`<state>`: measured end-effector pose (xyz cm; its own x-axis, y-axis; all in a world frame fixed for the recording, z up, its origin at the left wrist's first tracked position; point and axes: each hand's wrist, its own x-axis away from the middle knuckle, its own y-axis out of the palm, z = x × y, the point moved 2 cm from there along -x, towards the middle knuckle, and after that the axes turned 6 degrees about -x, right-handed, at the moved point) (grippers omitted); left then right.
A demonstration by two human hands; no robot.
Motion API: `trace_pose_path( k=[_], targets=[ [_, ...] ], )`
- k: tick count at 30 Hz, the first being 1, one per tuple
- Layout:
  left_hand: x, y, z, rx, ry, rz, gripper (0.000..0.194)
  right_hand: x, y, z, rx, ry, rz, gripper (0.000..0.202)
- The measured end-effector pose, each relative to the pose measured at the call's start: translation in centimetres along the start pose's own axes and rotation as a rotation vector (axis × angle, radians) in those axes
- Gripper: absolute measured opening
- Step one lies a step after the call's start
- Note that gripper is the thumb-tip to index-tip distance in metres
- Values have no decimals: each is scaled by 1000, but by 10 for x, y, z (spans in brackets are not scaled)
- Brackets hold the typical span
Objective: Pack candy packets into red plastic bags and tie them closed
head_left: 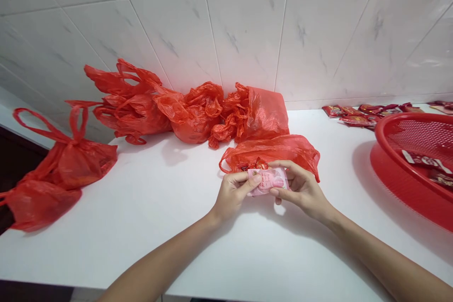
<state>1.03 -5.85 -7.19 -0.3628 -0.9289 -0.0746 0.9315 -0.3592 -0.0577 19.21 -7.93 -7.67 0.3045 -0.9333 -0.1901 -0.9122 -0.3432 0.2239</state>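
Observation:
Between my two hands is a small pink snack packet [271, 180] with printed lettering. My left hand [236, 192] pinches its left end, thumb on top. My right hand [300, 189] grips the right end between thumb and fingers. Just behind the packet lies an open red plastic bag [283, 148], its mouth toward me. Shiny red wrapped sweets [261, 164] show at the bag's opening, partly hidden by my hands and the packet.
Several red plastic bags [198, 113] stand along the tiled wall [247, 33]. More tied red bags [81, 165] sit at the left. At right, a red mesh basket [396, 188] holds packets. Red packets [368, 114] lie behind it on the white table [148, 207].

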Motion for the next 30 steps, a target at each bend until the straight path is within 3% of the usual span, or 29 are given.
trace_pose_path(
  k=[5, 11, 15, 21, 30],
  targets=[
    [3, 0, -1, -18, -15, 15, 43, 0, 2, -2, -50, 47, -7, 42],
    [4, 2, -2, -95, 68, 31, 47, 0, 0, -3, -58, 56, 44, 24],
    [3, 1, -3, -98, 92, 31, 48, -2, -2, -1, -56, 56, 54, 25],
    [3, 2, -2, -66, 75, -91, 32, -3, -6, -3, -22, 10, 85, 23],
    [1, -5, -5, -227, 156, -25, 30, -3, -11, 0, -36, 5, 144, 26]
  ],
)
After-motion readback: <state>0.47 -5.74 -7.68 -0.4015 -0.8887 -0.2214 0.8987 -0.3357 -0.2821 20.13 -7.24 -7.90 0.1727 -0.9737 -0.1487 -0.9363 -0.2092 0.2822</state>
